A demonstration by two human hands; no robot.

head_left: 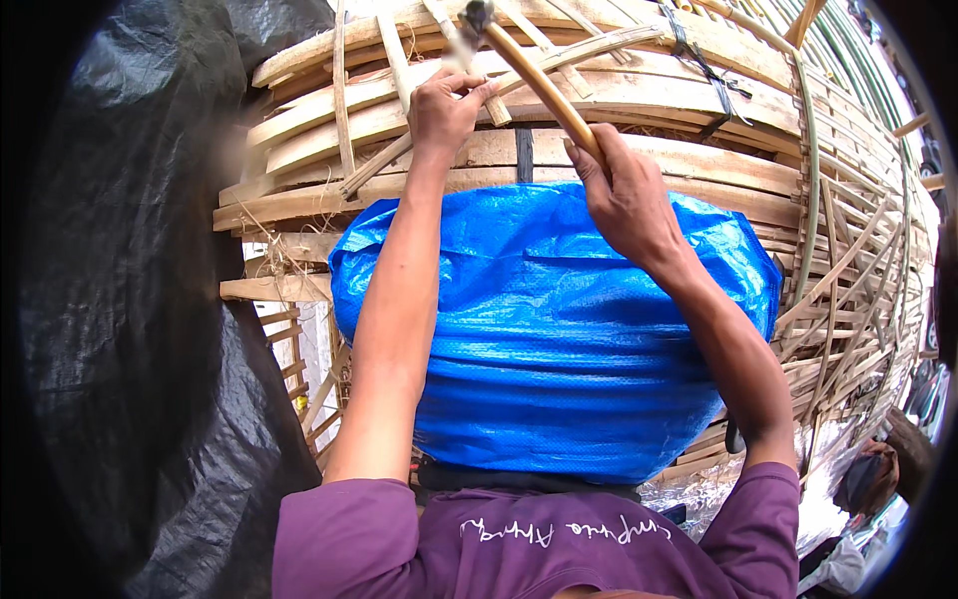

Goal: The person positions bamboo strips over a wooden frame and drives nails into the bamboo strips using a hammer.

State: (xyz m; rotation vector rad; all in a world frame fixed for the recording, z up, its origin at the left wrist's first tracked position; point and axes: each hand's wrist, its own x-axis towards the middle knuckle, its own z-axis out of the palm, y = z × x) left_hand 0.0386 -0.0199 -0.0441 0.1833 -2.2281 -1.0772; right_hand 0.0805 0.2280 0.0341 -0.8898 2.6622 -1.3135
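Observation:
My right hand (627,190) is closed around the wooden handle of a hammer (544,85). The hammer's dark head is raised near the top edge, a little beyond my left hand. My left hand (446,112) is pinched over a thin wooden strip (589,48) that runs slantwise across stacked wooden slats (359,100). What sits between its fingertips is too small to make out. Narrower upright strips (342,100) cross the slats nearby. A blue woven plastic sheet (559,319) is spread below my hands, between my forearms.
Black plastic sheeting (130,280) hangs along the left side. Dark ties (704,75) bind slats at the upper right. Slatted lattice (848,270) and long thin poles (858,60) stretch away to the right. Cloth items (868,479) lie at the lower right.

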